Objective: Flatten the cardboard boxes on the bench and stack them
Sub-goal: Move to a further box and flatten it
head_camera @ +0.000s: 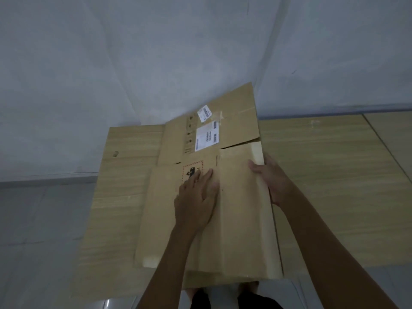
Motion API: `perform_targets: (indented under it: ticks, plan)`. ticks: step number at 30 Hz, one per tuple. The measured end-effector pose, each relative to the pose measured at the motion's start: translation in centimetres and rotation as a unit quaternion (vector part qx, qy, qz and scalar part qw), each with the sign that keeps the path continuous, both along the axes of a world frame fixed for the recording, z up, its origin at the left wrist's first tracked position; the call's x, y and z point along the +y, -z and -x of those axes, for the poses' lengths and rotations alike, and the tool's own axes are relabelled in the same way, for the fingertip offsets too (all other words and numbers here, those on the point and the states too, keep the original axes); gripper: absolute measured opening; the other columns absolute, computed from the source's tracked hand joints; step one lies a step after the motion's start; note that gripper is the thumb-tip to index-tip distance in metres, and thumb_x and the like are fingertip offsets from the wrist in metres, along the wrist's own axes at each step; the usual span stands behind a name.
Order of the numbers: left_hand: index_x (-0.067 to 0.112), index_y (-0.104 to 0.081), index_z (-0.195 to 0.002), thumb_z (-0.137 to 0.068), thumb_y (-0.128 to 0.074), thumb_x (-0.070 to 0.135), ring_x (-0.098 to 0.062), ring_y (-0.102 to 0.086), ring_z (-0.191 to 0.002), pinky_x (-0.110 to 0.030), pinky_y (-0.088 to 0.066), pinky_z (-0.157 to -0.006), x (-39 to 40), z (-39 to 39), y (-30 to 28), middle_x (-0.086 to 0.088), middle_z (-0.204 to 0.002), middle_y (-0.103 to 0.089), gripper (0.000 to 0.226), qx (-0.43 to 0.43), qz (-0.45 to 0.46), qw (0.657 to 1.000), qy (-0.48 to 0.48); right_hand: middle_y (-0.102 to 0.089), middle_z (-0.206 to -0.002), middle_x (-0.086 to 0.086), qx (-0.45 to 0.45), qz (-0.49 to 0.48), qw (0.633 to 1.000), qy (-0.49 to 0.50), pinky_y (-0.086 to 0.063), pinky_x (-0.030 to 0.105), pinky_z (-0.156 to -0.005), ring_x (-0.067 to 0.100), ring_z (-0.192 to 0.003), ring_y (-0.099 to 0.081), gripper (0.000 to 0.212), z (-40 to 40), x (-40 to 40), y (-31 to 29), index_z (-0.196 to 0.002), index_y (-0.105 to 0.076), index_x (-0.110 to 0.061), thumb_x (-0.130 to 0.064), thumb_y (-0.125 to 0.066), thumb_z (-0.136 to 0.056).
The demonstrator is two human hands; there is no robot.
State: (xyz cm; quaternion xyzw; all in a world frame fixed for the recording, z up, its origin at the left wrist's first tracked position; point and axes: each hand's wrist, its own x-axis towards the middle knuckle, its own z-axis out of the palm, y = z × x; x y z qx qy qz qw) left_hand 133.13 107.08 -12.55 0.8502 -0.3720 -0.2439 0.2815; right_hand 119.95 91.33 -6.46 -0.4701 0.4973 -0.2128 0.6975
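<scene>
On the pale wood-grain bench [120, 197], which stands against a grey-white wall [133, 52], a flattened brown cardboard box [243, 219] lies with its long side running away from the person. It covers the middle of the bench and its near edge reaches past the bench's front edge. The left hand [196, 197] lies palm down on the box, fingers straight and spread a little, pressing on the cardboard just beside a red dashed square with a black symbol [192, 172]. The right hand [270, 179] is at the box's right edge, thumb on top of the cardboard and fingers curled round the edge beneath, so its grip holds that side of the box. A paler flap [257, 152] shows at the far right corner, just beyond the thumb.

Behind this box a second flattened brown cardboard sheet [236, 121] lies skewed, its far corner leaning up against the wall. It carries two white shipping labels [206, 132] with barcodes and a column of small black handling marks. The near box overlaps its front edge. To the right, a second pale wooden surface [390, 139] adjoins the bench.
</scene>
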Motion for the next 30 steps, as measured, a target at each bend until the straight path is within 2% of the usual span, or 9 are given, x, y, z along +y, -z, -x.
perform_targets:
  ticks: [2,5,8,12,17,21,23,25,30]
  plan:
    - [0.052,-0.044,-0.144,-0.093,-0.033,0.075,-0.024,-0.036,-0.141,-0.049,-0.035,-0.112,-0.6,-1.2,2.1,0.013,-0.157,-0.036,0.057,0.024,-0.043,0.999,-0.003,-0.073,-0.102,0.008,0.051,0.037,0.998,0.0,-0.057,0.034,-0.067,0.021,-0.082,-0.07,0.026,0.9,-0.5,1.0,-0.106,-0.065,-0.024,-0.002,-0.055,-0.095]
    - [0.045,-0.038,-0.147,-0.092,-0.043,0.07,-0.033,-0.031,-0.14,-0.055,-0.036,-0.109,-1.7,-3.4,5.7,0.003,-0.159,-0.029,0.06,0.023,-0.166,0.986,-0.014,-0.073,-0.105,0.005,0.127,0.086,0.988,-0.007,-0.058,0.041,-0.081,0.022,-0.092,-0.07,0.028,1.8,-1.0,2.6,-0.11,-0.063,-0.027,-0.006,-0.055,-0.094]
    - [0.033,-0.048,-0.124,-0.078,-0.055,0.068,-0.037,-0.033,-0.128,-0.058,-0.034,-0.099,-3.9,-4.8,7.7,-0.002,-0.145,-0.036,0.058,0.007,-0.221,0.97,-0.103,-0.069,-0.109,0.005,0.155,0.105,0.982,-0.002,-0.057,0.038,-0.083,0.021,-0.095,-0.067,0.03,1.9,-1.1,3.6,-0.12,-0.058,-0.022,-0.006,-0.055,-0.095]
    - [0.027,-0.038,-0.134,-0.059,-0.075,0.066,-0.04,-0.034,-0.125,-0.057,-0.032,-0.102,-6.6,-6.5,9.1,-0.005,-0.145,-0.034,0.092,0.016,-0.179,0.959,-0.22,-0.063,-0.113,0.001,0.2,0.15,0.968,-0.014,-0.043,0.018,-0.062,0.009,-0.086,-0.059,0.036,1.6,-0.5,5.0,-0.132,-0.051,-0.019,-0.007,-0.049,-0.097]
    - [0.02,-0.03,-0.141,-0.053,-0.091,0.058,-0.043,-0.029,-0.132,-0.059,-0.03,-0.105,-7.6,-9.4,10.2,-0.012,-0.148,-0.028,0.114,0.019,-0.179,0.958,-0.223,-0.062,-0.112,0.006,0.27,0.209,0.939,-0.034,-0.042,0.01,-0.072,0.014,-0.093,-0.054,0.038,1.1,0.3,6.9,-0.136,-0.046,-0.008,-0.004,-0.047,-0.099]
    - [0.022,-0.027,-0.145,-0.046,-0.093,0.061,-0.043,-0.032,-0.134,-0.058,-0.036,-0.104,-7.7,-11.6,11.3,-0.015,-0.146,-0.032,0.125,0.043,-0.19,0.956,-0.218,-0.061,-0.105,0.002,0.281,0.2,0.938,-0.042,-0.042,0.01,-0.064,0.018,-0.096,-0.062,0.044,0.9,0.6,8.2,-0.141,-0.038,-0.006,-0.003,-0.047,-0.099]
    - [0.019,-0.033,-0.144,-0.053,-0.09,0.063,-0.042,-0.036,-0.134,-0.057,-0.037,-0.105,-7.7,-12.8,11.6,-0.015,-0.145,-0.037,0.116,0.068,-0.186,0.956,-0.217,-0.059,-0.092,-0.009,0.273,0.205,0.939,-0.046,-0.043,0.012,-0.059,0.018,-0.087,-0.068,0.048,1.1,0.8,8.4,-0.144,-0.031,-0.011,-0.005,-0.047,-0.099]
    - [0.012,-0.043,-0.139,-0.069,-0.08,0.064,-0.041,-0.045,-0.131,-0.051,-0.04,-0.105,-7.5,-13.7,11.6,-0.017,-0.14,-0.049,0.095,0.068,-0.17,0.965,-0.187,-0.059,-0.087,-0.014,0.269,0.205,0.94,-0.048,-0.045,0.017,-0.058,0.007,-0.074,-0.064,0.054,1.3,0.9,8.8,-0.148,-0.026,-0.018,-0.006,-0.047,-0.099]
    - [0.02,-0.044,-0.131,-0.099,-0.048,0.049,-0.042,-0.061,-0.113,-0.043,-0.042,-0.086,-6.0,-14.0,11.1,-0.019,-0.122,-0.065,0.043,0.05,-0.088,0.986,-0.133,-0.064,-0.1,0.0,0.286,0.181,0.941,-0.022,-0.047,0.03,-0.073,0.012,-0.077,-0.062,0.047,1.2,0.8,10.3,-0.147,-0.031,-0.024,-0.017,-0.043,-0.102]
